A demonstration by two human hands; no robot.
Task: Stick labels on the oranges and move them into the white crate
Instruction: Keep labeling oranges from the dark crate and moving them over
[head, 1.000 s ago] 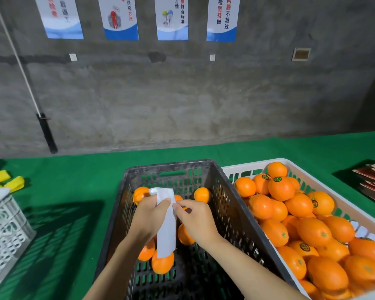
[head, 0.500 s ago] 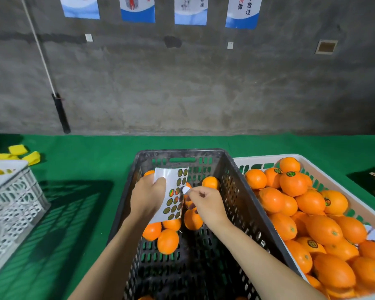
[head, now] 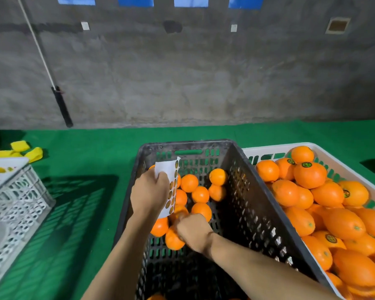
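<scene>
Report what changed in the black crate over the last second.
The right hand left the label sheet and dropped toward the person onto an orange in the black crate; its grip is blurred. The left hand turned the sheet, so its stickers show. It still holds the sheet; the black crate and the white crate stayed put.

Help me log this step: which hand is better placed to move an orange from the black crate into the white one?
Right. The right hand is down on a round orange in the black slotted plastic crate, beside the white plastic crate; the left hand grips the white sticker sheet.
</scene>
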